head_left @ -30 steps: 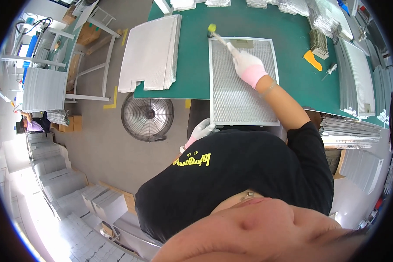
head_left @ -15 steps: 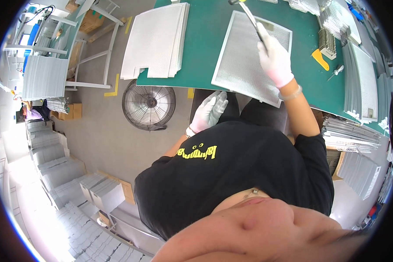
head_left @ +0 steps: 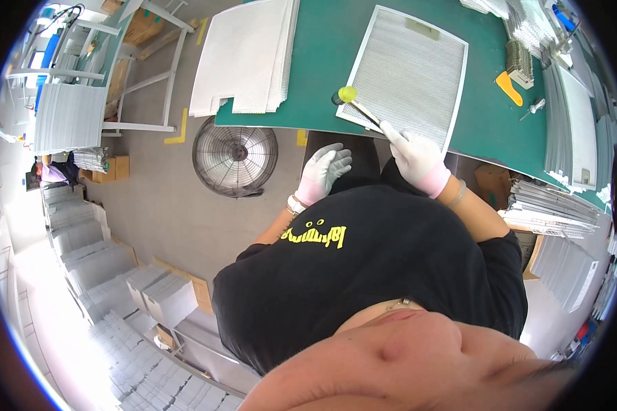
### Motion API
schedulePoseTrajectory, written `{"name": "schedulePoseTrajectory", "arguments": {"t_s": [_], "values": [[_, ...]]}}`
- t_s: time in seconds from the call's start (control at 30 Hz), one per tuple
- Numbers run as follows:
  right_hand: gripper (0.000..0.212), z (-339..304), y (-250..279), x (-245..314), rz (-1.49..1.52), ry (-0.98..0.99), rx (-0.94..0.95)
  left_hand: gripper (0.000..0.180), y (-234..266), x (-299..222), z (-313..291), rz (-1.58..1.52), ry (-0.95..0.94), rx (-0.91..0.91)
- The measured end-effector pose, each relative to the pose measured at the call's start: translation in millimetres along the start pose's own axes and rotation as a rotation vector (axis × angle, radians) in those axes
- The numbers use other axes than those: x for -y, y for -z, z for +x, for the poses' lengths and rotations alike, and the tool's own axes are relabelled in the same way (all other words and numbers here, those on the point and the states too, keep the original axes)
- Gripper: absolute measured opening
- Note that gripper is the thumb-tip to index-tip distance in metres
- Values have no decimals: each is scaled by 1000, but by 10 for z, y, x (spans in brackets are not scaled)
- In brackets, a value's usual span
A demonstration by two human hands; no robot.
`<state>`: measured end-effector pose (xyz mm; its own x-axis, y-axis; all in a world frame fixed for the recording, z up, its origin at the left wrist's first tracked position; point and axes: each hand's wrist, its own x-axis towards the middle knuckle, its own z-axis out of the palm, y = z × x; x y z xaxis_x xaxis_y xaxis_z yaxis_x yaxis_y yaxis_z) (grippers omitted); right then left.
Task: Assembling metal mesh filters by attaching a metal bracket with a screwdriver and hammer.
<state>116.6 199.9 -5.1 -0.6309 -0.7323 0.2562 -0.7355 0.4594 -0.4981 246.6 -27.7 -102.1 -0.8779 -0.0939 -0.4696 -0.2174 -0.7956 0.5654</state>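
My gloved right hand [head_left: 414,159] grips a small mallet [head_left: 362,108] by its handle. The mallet's head is yellow-green at one end and black at the other, and it hangs over the near left edge of a framed mesh panel [head_left: 410,72]. That panel lies tilted on the green table [head_left: 315,82], with its near right corner close to my right hand. My gloved left hand [head_left: 327,171] holds nothing and is held just off the table's near edge, its fingers stretched out.
A stack of white mesh sheets [head_left: 243,58] lies on the table's left side. To the right are a yellow-orange scraper-like tool [head_left: 509,89], a small pointed tool [head_left: 533,108] and stacked panels [head_left: 570,130]. A round floor fan [head_left: 236,156] stands left of my legs.
My right hand has come back toward me, bringing the mallet head down from the far side to the panel's near edge. The panel sits slightly farther right and away. My left hand barely shifted.
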Motion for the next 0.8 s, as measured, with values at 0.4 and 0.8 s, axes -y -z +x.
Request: {"name": "schedulePoseTrajectory", "arguments": {"t_s": [0.4, 0.8], "values": [[56, -370, 777, -1523, -568, -570, -310, 34, -1540, -82, 544, 1878, -947, 509], [57, 353, 1269, -1510, -173, -239, -132, 10, -809, 283, 529, 2170, -1075, 858]]}}
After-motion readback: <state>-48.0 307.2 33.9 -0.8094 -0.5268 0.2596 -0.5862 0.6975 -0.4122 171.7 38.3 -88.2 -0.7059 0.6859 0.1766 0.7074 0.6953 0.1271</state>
